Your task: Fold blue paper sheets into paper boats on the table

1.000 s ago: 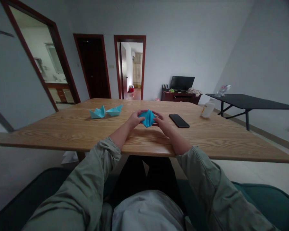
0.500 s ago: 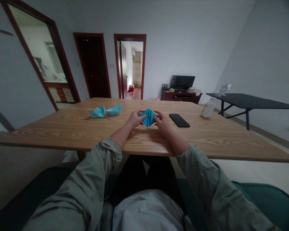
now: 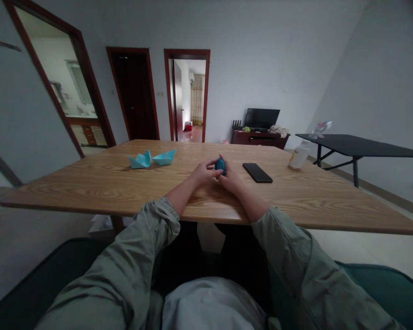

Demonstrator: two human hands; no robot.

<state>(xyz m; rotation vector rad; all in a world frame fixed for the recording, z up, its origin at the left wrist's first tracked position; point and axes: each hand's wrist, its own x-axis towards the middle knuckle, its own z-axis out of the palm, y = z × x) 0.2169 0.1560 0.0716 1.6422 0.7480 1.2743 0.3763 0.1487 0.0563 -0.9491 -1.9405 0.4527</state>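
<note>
A piece of folded blue paper (image 3: 220,166) is between my two hands, just above the wooden table (image 3: 141,195). My left hand (image 3: 205,172) closes on it from the left, fingers reaching across its near side. My right hand (image 3: 230,176) grips it from the right, close against the left. Only a narrow blue edge of the paper shows; the fingers cover the rest. Two light-blue paper boats, a left one (image 3: 141,160) and a right one (image 3: 164,157), stand on the table to the left of my hands.
A black phone (image 3: 257,173) lies right of my hands. A translucent white bottle (image 3: 299,156) stands farther right on the table. Beyond it is a black folding table (image 3: 365,145) with a clear plastic item on top. A television (image 3: 261,118) sits on a cabinet at the back wall.
Half a second ago the blue paper was spread wide towards me as a diamond. It is now turned or folded narrow, and my hands have come together around it.
</note>
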